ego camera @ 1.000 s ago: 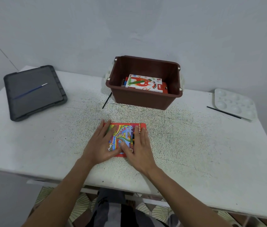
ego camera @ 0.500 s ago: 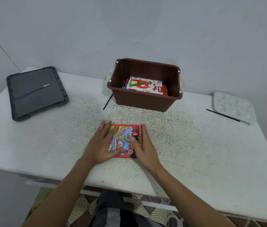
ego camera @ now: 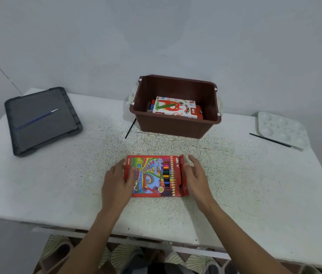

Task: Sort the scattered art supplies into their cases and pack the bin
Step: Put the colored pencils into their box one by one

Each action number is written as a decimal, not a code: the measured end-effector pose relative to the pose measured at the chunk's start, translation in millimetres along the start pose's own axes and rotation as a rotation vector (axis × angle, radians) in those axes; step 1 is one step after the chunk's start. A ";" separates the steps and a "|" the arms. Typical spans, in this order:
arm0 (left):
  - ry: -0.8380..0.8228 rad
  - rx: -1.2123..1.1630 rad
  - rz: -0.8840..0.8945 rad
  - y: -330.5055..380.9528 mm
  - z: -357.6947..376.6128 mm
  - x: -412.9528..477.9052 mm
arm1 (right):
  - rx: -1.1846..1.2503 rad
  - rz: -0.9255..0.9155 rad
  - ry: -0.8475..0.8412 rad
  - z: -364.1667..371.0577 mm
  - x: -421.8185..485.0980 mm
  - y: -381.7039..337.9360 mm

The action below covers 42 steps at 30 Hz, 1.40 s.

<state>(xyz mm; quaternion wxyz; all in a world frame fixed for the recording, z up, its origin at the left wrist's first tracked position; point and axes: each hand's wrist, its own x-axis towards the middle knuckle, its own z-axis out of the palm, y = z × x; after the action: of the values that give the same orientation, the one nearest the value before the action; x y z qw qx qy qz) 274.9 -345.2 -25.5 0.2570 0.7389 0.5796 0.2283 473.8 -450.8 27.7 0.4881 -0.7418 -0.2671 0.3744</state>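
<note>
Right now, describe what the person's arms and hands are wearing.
Nothing visible. The left hand and right hand have no gloves or rings that show. Past both wrists, no sleeve, watch or bracelet appears as far as the frame's lower edge.

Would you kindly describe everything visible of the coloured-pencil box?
The coloured-pencil box is a flat red cardboard pack with swirling multicoloured print, a strip showing coloured pencils and an "18" badge. It lies flat on the white table, in front of the brown bin. The left hand grips its left edge, thumb on top; the right hand touches its raised right-end flap.
</note>
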 end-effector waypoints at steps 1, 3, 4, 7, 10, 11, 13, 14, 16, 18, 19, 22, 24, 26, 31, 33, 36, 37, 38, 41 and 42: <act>-0.032 -0.074 -0.032 2.5 -1.1 0.1 | -0.002 0.007 0.002 0.8 0.2 -3.7; -0.057 -0.240 -0.103 11.8 -5.7 -0.9 | 0.003 0.022 0.006 3.5 -0.3 -5.8; -0.062 -0.311 -0.147 19.0 -9.9 -1.0 | 0.007 0.022 0.010 4.4 -1.5 -7.2; -0.104 -0.395 -0.201 37.3 -22.4 4.0 | 0.005 0.002 0.050 3.2 -4.9 -10.1; -0.126 -0.417 -0.179 52.3 -34.9 10.6 | -0.009 -0.031 0.091 -5.6 -7.8 -19.4; -0.130 -0.428 -0.165 57.9 -39.7 12.5 | -0.017 -0.040 0.097 -9.6 -8.7 -24.4; -0.165 -0.421 -0.120 69.0 -47.6 16.1 | -0.027 -0.059 0.113 -17.1 -11.1 -37.2; -0.186 -0.411 -0.095 75.2 -51.0 18.6 | -0.040 -0.072 0.124 -21.0 -11.5 -45.0; -0.215 -0.398 -0.063 88.6 -58.9 22.2 | -0.089 -0.094 0.146 -28.4 -12.1 -59.4; -0.217 -0.393 -0.029 102.8 -69.4 26.9 | -0.122 -0.122 0.171 -35.6 -13.1 -76.7; -0.216 -0.391 -0.015 109.2 -75.4 28.4 | -0.129 -0.135 0.179 -39.1 -14.0 -84.4; -0.197 -0.386 0.024 124.6 -91.4 36.8 | -0.115 -0.173 0.188 -48.6 -12.3 -104.7; -0.178 -0.391 0.053 133.1 -101.1 45.7 | -0.107 -0.194 0.188 -51.4 -6.8 -115.2; -0.149 -0.391 0.074 141.1 -106.2 59.1 | -0.128 -0.231 0.205 -52.5 3.2 -124.1; -0.107 -0.403 0.103 160.3 -99.2 103.2 | -0.203 -0.274 0.234 -54.4 44.9 -142.3; -0.111 -0.374 0.104 168.8 -92.8 120.6 | -0.239 -0.279 0.236 -53.6 64.0 -147.9; -0.144 -0.279 0.122 179.6 -74.8 150.5 | -0.283 -0.268 0.231 -52.6 94.5 -156.0; -0.156 -0.247 0.127 181.8 -68.4 159.5 | -0.301 -0.254 0.223 -51.8 103.5 -157.9; -0.169 -0.219 0.127 183.3 -61.4 169.4 | -0.314 -0.240 0.215 -50.9 113.9 -159.9; -0.211 -0.176 0.109 183.8 -43.9 191.1 | -0.359 -0.202 0.207 -49.0 139.5 -161.4; -0.223 -0.159 0.110 183.9 -39.9 196.2 | -0.384 -0.195 0.199 -47.9 146.0 -161.7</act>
<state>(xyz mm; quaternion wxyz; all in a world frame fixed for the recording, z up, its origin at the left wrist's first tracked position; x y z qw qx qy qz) 429.5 -185.6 131.2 0.3643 0.7678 0.4861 0.2037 592.2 -303.2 145.7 0.3957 -0.8250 -0.3544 0.1929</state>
